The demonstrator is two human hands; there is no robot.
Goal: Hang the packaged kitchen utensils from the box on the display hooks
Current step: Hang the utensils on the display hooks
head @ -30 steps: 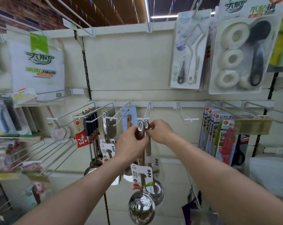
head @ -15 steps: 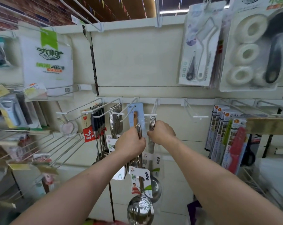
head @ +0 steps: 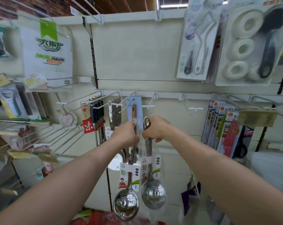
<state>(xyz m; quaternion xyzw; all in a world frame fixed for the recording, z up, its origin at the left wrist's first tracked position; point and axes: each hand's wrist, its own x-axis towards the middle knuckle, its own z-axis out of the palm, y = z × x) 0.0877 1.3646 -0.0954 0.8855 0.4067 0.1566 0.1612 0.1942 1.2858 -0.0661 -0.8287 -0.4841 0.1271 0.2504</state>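
Two steel ladles with paper labels hang down from my hands in front of the shelf wall. My left hand (head: 125, 134) grips the handle of the left ladle (head: 126, 204). My right hand (head: 155, 129) grips the handle of the right ladle (head: 153, 193), whose top loop shows above my fingers. Both handle tops sit below the white display hook (head: 148, 106), not on it. A red box (head: 105, 219) shows at the bottom edge.
A carded wooden-handled utensil (head: 134, 109) hangs just behind my hands. More steel utensils (head: 114, 111) and black-handled tools (head: 97, 114) fill hooks to the left. An empty hook (head: 195, 109) is to the right, then packaged boards (head: 218, 125). Wire racks (head: 40, 138) jut out at left.
Both hands have dropped from the hook tip, bringing the two ladles lower. The ladle handle tops were at the hook a second ago and now sit below it.
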